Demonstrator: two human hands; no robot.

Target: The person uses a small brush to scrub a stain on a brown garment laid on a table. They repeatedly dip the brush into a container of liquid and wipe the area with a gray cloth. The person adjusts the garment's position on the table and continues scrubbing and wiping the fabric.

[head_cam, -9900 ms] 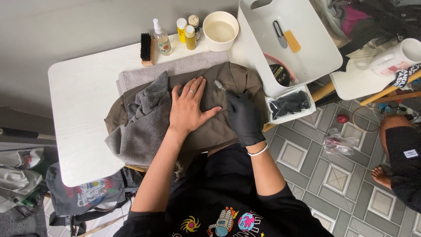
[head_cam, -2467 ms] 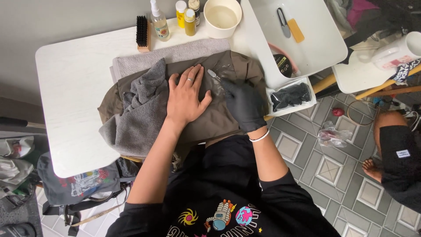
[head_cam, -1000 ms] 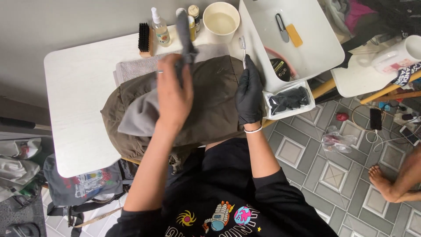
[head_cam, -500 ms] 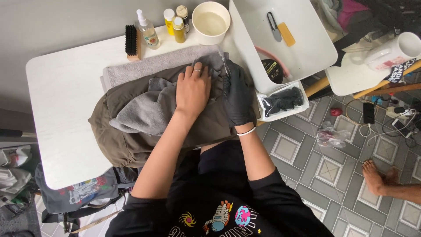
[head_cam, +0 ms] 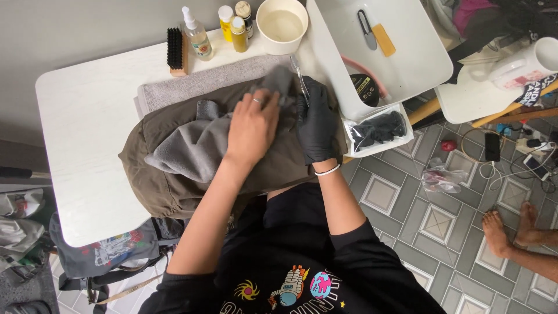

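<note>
Two hands work over an olive-brown garment (head_cam: 174, 174) spread across the middle of the white table (head_cam: 81, 128), its hem hanging off the near edge. The bare left hand (head_cam: 251, 129), a ring on one finger, lies palm-down with fingers close together and slightly curled, pressing a grey cloth (head_cam: 189, 148) onto the garment; the cloth trails from under the palm toward the table's left side. Just beside it, the right hand (head_cam: 317, 125) wears a black glove and a white wristband, its fingers curled around a thin, clear, rod-like tool (head_cam: 299, 78) that points toward the far edge; whether the fingertips pinch it or merely wrap it cannot be told. A grey towel (head_cam: 203, 87) lies under the garment's far side. Along the far edge stand a black-bristled brush (head_cam: 175, 51), a clear spray bottle (head_cam: 196, 36), two yellow bottles (head_cam: 232, 26) and a white bowl (head_cam: 282, 26). At the right edge sits a white tray (head_cam: 401, 64) holding small scissors (head_cam: 366, 29), with a small container of black gloves (head_cam: 378, 131) near it.
</note>
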